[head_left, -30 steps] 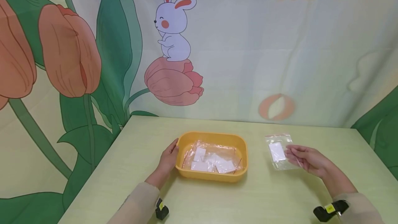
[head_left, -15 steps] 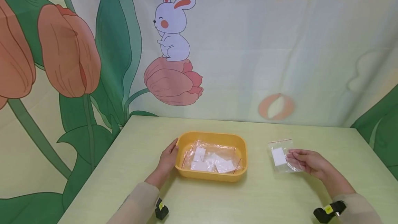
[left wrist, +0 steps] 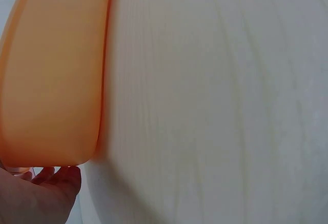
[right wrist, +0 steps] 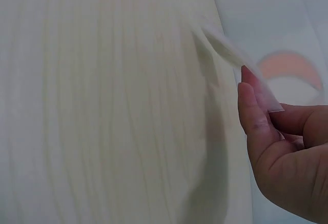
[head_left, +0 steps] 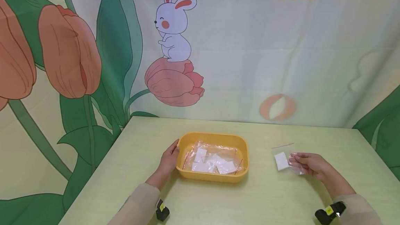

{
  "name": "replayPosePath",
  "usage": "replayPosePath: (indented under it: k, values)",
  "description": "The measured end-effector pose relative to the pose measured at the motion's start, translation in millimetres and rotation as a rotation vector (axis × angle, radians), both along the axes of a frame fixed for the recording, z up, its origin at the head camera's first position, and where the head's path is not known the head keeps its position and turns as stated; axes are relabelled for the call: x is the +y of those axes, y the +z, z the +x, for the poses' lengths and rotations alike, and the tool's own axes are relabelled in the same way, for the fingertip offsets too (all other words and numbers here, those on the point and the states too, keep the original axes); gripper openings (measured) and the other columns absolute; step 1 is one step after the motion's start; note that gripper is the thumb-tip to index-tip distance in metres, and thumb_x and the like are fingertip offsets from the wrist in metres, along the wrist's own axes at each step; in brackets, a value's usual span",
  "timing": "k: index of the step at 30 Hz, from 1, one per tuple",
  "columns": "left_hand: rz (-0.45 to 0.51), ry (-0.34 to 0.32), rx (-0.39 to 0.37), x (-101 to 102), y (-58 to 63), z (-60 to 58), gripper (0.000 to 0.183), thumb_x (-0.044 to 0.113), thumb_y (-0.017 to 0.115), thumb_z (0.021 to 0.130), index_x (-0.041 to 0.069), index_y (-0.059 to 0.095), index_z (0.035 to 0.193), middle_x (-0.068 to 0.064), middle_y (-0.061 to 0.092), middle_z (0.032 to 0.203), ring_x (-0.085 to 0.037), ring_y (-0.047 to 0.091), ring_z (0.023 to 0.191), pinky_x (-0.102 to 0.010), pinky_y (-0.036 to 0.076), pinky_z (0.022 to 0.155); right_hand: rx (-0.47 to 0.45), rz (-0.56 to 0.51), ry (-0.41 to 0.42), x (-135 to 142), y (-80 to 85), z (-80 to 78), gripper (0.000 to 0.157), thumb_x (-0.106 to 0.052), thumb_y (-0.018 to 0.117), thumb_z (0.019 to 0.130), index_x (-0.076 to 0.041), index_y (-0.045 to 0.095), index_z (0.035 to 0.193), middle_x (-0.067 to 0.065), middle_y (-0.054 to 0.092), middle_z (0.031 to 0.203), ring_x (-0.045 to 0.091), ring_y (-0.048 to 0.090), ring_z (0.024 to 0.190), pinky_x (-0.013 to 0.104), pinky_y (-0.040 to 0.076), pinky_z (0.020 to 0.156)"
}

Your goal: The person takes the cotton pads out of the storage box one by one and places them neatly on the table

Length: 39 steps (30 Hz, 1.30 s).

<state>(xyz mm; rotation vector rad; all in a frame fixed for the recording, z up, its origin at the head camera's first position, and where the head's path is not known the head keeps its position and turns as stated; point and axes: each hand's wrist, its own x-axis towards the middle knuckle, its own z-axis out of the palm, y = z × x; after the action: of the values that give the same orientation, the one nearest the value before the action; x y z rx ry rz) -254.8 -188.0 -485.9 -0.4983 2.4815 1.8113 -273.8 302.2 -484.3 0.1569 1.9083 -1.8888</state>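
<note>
My left hand (head_left: pixel 169 160) grips the left end of a yellow plastic basket (head_left: pixel 212 176). In the left wrist view its orange-looking side wall (left wrist: pixel 54 80) fills the left, and the fingertips (left wrist: pixel 64 175) press on its end. Inside the basket lie several clear zip bags (head_left: pixel 226 148) with white cards (head_left: pixel 200 166). Right of the basket, my right hand (head_left: pixel 309 164) pinches another clear zip bag (head_left: pixel 280 174) by its right side. A small white card (head_left: pixel 281 161) shows in that bag, and its red-lined mouth points away. In the right wrist view the bag (right wrist: pixel 225 49) appears nearly edge-on above the table.
A pale wood-grain table (head_left: pixel 265 200) spreads under everything. Behind its far edge hangs a curtain (head_left: pixel 237 44) printed with tulips and a rabbit. A black strap-on camera (head_left: pixel 162 211) is at the left wrist, and another black camera (head_left: pixel 329 213) is at the right.
My right hand has lowered slightly toward me with the zip bag, and the bag has tilted, its mouth now nearer than before. The left hand and the basket stay where they were.
</note>
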Motion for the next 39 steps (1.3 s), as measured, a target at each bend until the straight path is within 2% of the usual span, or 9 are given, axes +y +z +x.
replayPosePath:
  k: [4,7,10,13,21,27,31,39]
  values:
    - [-0.001,0.0,-0.001,-0.2,-0.1,0.0,0.049,0.021,0.036,0.112,0.013,0.033,0.161,-0.019,0.03,0.168,-0.041,0.027,0.157,-0.054,0.028,0.128,0.01,0.071,-0.015,0.2,1.5,0.1,0.027,-0.005,0.045,0.108,0.002,0.068,0.12,-0.012,0.078,0.085,0.002,0.075,0.077,0.018,0.063,0.072]
    - [-0.001,-0.002,0.001,-0.4,0.1,0.3,0.049,0.021,0.036,0.112,0.013,0.034,0.161,-0.019,0.031,0.168,-0.041,0.026,0.157,-0.054,0.028,0.129,0.04,0.17,-0.013,0.2,2.1,-0.5,0.034,-0.007,0.047,0.108,0.014,0.057,0.133,-0.015,0.077,0.084,0.0,0.073,0.075,0.017,0.062,0.069]
    - [-0.005,-0.005,0.005,-0.6,0.1,0.6,0.049,0.021,0.036,0.112,0.013,0.033,0.161,-0.019,0.031,0.167,-0.042,0.026,0.157,-0.054,0.028,0.128,0.072,0.284,-0.009,-0.1,2.0,-1.9,0.042,-0.01,0.05,0.107,0.02,0.049,0.137,-0.015,0.075,0.083,0.001,0.071,0.073,0.019,0.062,0.067]
    - [-0.002,-0.006,0.008,-0.8,0.1,0.5,0.049,0.021,0.036,0.112,0.013,0.033,0.161,-0.019,0.031,0.167,-0.041,0.026,0.157,-0.054,0.028,0.128,0.103,0.371,0.004,-0.4,0.9,-3.2,0.044,-0.011,0.053,0.106,0.024,0.048,0.133,-0.012,0.073,0.082,0.002,0.069,0.071,0.02,0.062,0.066]
    - [0.009,-0.004,-0.001,-0.1,0.0,0.1,0.05,0.022,0.036,0.112,0.013,0.032,0.161,-0.018,0.029,0.169,-0.04,0.025,0.158,-0.054,0.027,0.129,0.151,0.51,0.011,-2.9,2.1,-1.8,0.034,-0.009,0.056,0.102,0.022,0.06,0.116,-0.006,0.068,0.072,0.005,0.064,0.065,0.021,0.059,0.059]
    - [0.004,0.001,-0.009,-0.1,-1.9,0.6,0.05,0.023,0.035,0.112,0.014,0.031,0.162,-0.018,0.028,0.169,-0.041,0.025,0.158,-0.055,0.027,0.129,0.132,0.638,-0.001,-6.9,5.8,-2.0,0.026,-0.009,0.061,0.098,0.016,0.066,0.103,0.0,0.065,0.068,0.01,0.061,0.06,0.024,0.057,0.057]
    - [0.004,0.005,-0.01,-0.1,-2.2,0.1,0.05,0.024,0.036,0.112,0.014,0.032,0.162,-0.017,0.029,0.169,-0.041,0.025,0.158,-0.055,0.026,0.129,0.121,0.713,-0.005,-7.8,4.9,-4.2,0.025,-0.01,0.064,0.097,0.014,0.066,0.101,0.002,0.065,0.068,0.011,0.06,0.059,0.025,0.056,0.056]
    - [0.001,0.007,-0.015,-0.5,-1.7,0.1,0.05,0.024,0.036,0.112,0.015,0.032,0.162,-0.017,0.029,0.169,-0.041,0.024,0.158,-0.055,0.026,0.129,0.129,0.793,0.02,-10.5,3.6,-8.3,0.022,-0.009,0.066,0.097,0.013,0.066,0.098,0.006,0.064,0.07,0.013,0.06,0.06,0.026,0.056,0.056]
